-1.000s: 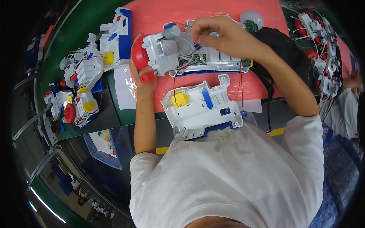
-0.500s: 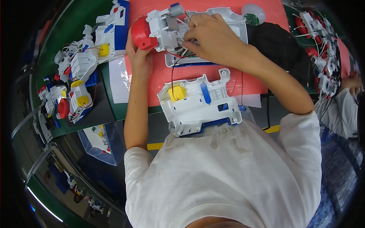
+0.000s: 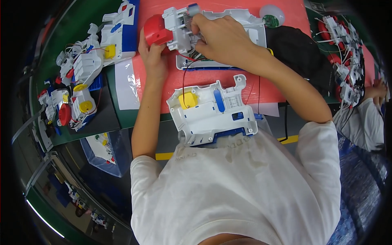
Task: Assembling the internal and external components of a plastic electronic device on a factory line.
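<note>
My left hand (image 3: 152, 59) is closed around the red rounded part (image 3: 154, 30) of a white plastic mechanism (image 3: 176, 30) carrying a small motor. Over the mechanism's right side, my right hand (image 3: 220, 36) has its fingers bent inward at the wires; what they pinch is hidden behind them. Beneath that hand lies a white half-shell (image 3: 253, 30) with a blue edge and a circuit board inside. Nearer my body, against my shirt, sits another white half-shell (image 3: 210, 116) with a yellow block (image 3: 188, 100) and a blue strip, and a thin wire runs from it up to the mechanism.
A red mat (image 3: 143, 87) covers the green bench. Several part-built white, blue and red assemblies (image 3: 87, 67) lie at the left, and more mechanisms (image 3: 341, 53) at the far right. A black cloth (image 3: 302, 53) and a clear dome (image 3: 272, 15) lie right of the half-shell. A blue bin (image 3: 122, 157) stands below the bench.
The mechanism has tilted and shifted slightly right in my left hand. My right hand has moved a little left and its fingers have curled closer to the wires.
</note>
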The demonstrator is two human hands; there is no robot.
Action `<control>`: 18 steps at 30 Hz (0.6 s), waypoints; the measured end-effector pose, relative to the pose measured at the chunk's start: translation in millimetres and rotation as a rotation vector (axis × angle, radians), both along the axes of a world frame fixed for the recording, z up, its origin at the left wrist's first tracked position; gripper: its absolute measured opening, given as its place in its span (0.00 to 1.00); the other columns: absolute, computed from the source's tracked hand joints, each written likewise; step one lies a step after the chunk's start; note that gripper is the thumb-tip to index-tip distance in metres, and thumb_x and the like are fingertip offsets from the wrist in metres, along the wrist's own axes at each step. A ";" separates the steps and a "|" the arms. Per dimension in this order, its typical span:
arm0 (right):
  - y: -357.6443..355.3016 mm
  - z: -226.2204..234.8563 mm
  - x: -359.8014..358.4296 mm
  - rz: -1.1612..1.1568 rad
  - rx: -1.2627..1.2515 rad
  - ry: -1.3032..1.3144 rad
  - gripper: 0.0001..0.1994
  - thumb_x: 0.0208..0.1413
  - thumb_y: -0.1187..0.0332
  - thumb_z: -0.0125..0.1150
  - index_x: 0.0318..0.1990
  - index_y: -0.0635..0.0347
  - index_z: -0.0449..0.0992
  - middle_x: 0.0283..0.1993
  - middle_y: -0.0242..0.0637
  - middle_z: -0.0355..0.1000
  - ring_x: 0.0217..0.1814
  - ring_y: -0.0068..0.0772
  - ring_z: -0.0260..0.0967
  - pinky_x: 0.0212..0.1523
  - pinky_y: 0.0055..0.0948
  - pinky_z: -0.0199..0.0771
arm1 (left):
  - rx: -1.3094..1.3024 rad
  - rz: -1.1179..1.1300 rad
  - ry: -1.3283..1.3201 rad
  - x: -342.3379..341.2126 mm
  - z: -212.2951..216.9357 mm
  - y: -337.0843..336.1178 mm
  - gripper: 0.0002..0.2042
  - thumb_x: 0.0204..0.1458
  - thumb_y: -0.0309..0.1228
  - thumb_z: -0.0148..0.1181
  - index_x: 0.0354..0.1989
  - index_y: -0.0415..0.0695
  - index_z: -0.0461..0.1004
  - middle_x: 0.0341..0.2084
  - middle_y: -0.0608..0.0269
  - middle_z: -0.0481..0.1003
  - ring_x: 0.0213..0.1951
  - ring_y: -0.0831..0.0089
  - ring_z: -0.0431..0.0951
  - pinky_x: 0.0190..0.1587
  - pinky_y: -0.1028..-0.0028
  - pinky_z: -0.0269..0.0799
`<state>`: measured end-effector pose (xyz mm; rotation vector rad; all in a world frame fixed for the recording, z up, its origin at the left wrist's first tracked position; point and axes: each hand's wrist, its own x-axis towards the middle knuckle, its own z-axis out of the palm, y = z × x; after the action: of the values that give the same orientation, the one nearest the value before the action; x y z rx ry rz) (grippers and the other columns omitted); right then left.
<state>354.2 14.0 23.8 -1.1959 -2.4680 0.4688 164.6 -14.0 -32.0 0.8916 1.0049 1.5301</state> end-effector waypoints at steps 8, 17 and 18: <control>-0.8 0.8 6.7 0.032 -0.044 0.140 0.13 0.46 0.70 0.60 0.38 0.56 0.65 0.23 0.38 0.72 0.28 0.42 0.71 0.35 0.36 0.66 | 0.104 0.040 0.212 9.5 8.5 1.4 0.30 0.40 0.33 0.57 0.57 0.42 0.60 0.46 0.58 0.68 0.45 0.71 0.70 0.48 0.75 0.68; -6.6 -1.3 7.6 0.077 -0.039 0.121 0.12 0.44 0.71 0.60 0.36 0.55 0.64 0.25 0.36 0.73 0.27 0.38 0.72 0.39 0.35 0.66 | 0.158 0.071 0.378 13.6 9.8 -2.8 0.35 0.41 0.40 0.60 0.59 0.44 0.56 0.48 0.56 0.65 0.47 0.67 0.70 0.47 0.73 0.69; -7.4 -1.1 6.5 0.042 -0.093 0.111 0.12 0.44 0.71 0.61 0.35 0.55 0.64 0.25 0.36 0.74 0.27 0.37 0.72 0.41 0.34 0.65 | 0.173 0.070 0.387 13.3 9.7 -3.3 0.35 0.41 0.42 0.61 0.59 0.44 0.56 0.48 0.56 0.65 0.47 0.67 0.69 0.47 0.73 0.69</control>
<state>360.7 6.6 22.7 -1.1238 -2.4040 0.6505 177.9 -17.3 -22.3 1.3227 1.1996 1.5530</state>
